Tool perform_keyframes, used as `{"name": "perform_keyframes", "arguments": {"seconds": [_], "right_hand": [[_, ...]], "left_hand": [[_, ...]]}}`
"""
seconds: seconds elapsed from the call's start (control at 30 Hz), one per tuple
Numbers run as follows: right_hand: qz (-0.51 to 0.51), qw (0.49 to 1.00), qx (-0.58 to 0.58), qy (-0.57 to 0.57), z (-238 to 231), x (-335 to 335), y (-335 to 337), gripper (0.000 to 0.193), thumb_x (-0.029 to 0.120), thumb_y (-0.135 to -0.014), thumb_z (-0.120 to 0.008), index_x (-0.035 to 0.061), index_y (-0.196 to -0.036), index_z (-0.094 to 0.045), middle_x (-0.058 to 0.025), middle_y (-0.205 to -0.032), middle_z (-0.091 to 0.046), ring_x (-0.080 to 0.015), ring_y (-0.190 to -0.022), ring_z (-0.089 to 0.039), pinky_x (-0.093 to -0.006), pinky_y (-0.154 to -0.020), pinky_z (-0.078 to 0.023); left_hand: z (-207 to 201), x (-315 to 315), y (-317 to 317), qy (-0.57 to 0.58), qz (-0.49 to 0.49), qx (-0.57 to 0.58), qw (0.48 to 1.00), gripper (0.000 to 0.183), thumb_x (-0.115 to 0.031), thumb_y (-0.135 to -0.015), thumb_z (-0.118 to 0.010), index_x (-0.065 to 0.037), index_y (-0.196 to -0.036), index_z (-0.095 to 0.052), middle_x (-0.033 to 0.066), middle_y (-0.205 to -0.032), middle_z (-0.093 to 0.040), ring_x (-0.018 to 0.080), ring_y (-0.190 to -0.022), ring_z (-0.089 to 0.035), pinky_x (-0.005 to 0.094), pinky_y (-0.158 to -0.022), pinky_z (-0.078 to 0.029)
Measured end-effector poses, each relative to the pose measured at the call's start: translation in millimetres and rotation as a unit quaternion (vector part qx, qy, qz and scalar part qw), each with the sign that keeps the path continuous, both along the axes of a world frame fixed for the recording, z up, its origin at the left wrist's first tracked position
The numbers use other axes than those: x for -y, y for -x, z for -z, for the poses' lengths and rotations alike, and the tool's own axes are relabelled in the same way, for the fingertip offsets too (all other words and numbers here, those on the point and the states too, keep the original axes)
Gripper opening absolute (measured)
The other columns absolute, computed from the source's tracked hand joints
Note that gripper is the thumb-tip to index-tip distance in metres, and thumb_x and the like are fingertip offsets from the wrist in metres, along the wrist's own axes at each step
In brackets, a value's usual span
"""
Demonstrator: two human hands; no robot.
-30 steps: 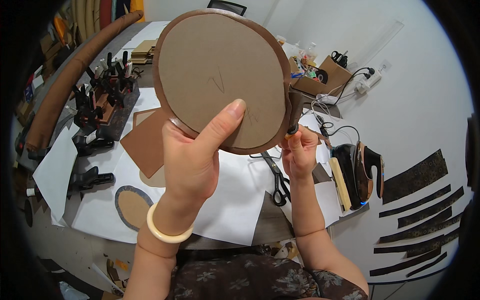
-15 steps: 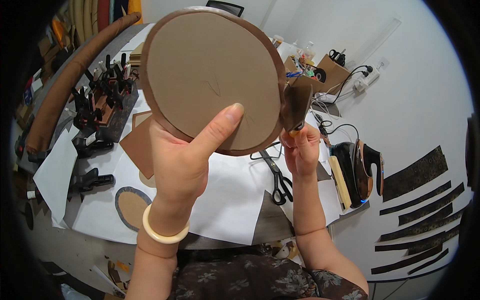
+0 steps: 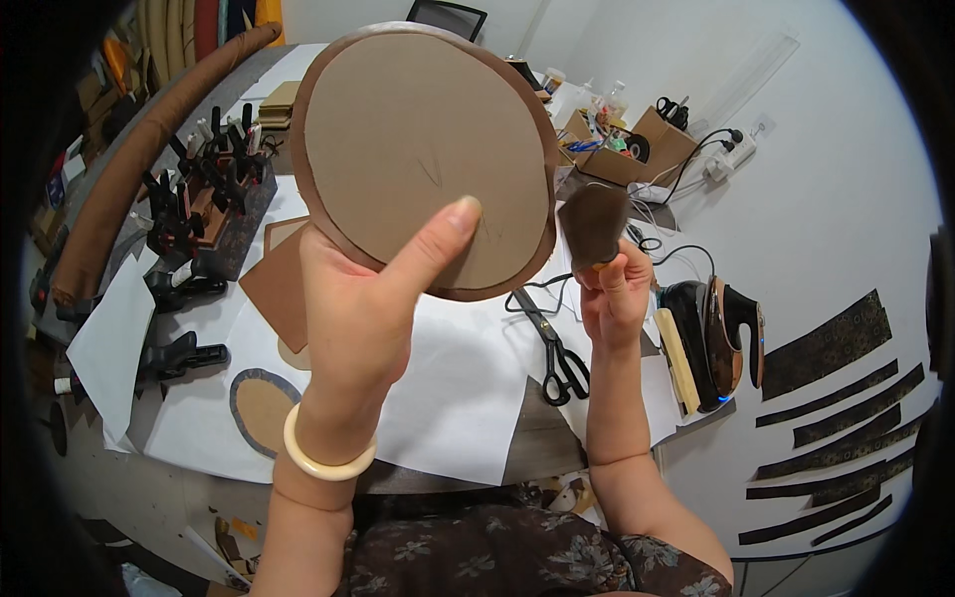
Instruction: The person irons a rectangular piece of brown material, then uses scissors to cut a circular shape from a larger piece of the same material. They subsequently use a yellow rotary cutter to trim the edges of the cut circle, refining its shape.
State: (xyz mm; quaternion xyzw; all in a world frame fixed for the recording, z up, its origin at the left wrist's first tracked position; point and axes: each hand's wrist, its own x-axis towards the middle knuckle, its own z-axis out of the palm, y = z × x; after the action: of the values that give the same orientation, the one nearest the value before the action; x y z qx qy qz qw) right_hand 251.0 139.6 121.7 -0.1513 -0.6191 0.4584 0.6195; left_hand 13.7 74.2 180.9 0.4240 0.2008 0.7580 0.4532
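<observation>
Shifted scraper (image 3: 594, 221), gripped in right hand (image 3: 617, 298), rightward, upright just beside round panel (image 3: 418, 129) gripped in left hand (image 3: 360, 298).

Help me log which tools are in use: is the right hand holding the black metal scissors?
No, the black metal scissors lie apart from the right hand, which grips a dark, flat, flared-bladed tool.

We find no readable word or number. On flat taupe face of round panel (image 3: 423, 114), we see only thin hand-drawn strokes: angular mark (image 3: 432, 171) below middle, fainter scribble (image 3: 491, 235) just right of thumb (image 3: 435, 242) of left hand (image 3: 358, 318). We cannot make out either as letter or digit.
</observation>
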Motion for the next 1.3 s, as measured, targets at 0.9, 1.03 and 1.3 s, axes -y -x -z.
{"name": "perform_keyframes", "arguments": {"seconds": [0.9, 1.03, 1.3], "right_hand": [[0.082, 0.996, -0.026, -0.027, 7.6, 0.1, 12.6, 0.048, 0.033, -0.092, -0.066, -0.0065, -0.118, -0.062, -0.0019, -0.080, -0.060, -0.0078, -0.065, -0.045, -0.0211, -0.057, -0.032], [0.080, 0.996, -0.023, -0.016, 10.6, -1.1, 13.4, 0.048, 0.035, -0.091, -0.066, -0.0074, -0.114, -0.063, -0.0016, -0.079, -0.058, -0.0081, -0.066, -0.044, -0.0215, -0.057, -0.031], [-0.014, 0.999, -0.020, 0.028, 9.3, 4.2, 15.4, 0.050, 0.038, -0.091, -0.065, -0.0081, -0.111, -0.064, 0.0008, -0.075, -0.053, -0.0077, -0.064, -0.039, -0.0215, -0.057, -0.028]], "left_hand": [[3.1, 5.7, -12.2, -0.037, -0.010, -0.021, 0.999, 0.024, 0.000, -0.085, -0.068, 0.005, -0.108, -0.063, 0.0095, -0.101, -0.068, 0.0140, -0.090, -0.065, 0.0267, -0.080, -0.053], [0.5, 7.5, -16.3, -0.016, 0.024, 0.035, 0.999, 0.026, 0.002, -0.084, -0.068, 0.004, -0.109, -0.062, 0.0100, -0.103, -0.068, 0.0146, -0.091, -0.065, 0.0272, -0.081, -0.053], [1.1, 4.4, -17.0, 0.009, 0.093, 0.115, 0.989, 0.032, 0.001, -0.085, -0.068, 0.002, -0.116, -0.058, 0.0096, -0.109, -0.065, 0.0151, -0.099, -0.063, 0.0283, -0.088, -0.050]]}}
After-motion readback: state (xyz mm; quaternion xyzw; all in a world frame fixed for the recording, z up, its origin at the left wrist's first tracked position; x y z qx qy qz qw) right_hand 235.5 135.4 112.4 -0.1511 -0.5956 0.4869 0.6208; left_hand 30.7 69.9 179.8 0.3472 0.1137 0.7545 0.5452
